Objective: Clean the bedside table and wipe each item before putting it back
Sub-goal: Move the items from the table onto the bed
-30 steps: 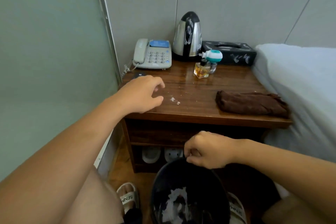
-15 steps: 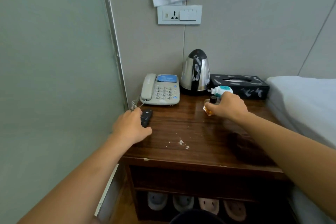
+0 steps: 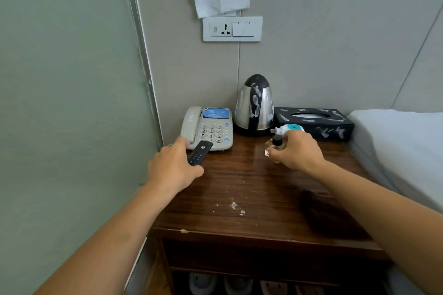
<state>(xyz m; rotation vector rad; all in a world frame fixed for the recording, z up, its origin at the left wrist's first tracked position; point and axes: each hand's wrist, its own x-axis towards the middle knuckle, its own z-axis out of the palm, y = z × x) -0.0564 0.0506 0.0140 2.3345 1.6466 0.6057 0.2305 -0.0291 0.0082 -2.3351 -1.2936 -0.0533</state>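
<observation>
Simultaneously, left hand (image 3: 173,170) is gripping the remote control (image 3: 200,153) while right hand (image 3: 296,149) is pinching the perfume bottle (image 3: 273,145), presumably clearing the tabletop (image 3: 251,182) for wiping.

Even, soft indoor light, medium brightness, no hard shadows.
Glare streak on surface (image 3: 251,175) toward 12 o'clock, bright reflections on kettle (image 3: 255,105). Wide-angle bowing at 9 and 3 o'clock edges. Brown cloth (image 3: 321,213) at 4 o'clock smeared by blur; shelf below dim.
</observation>
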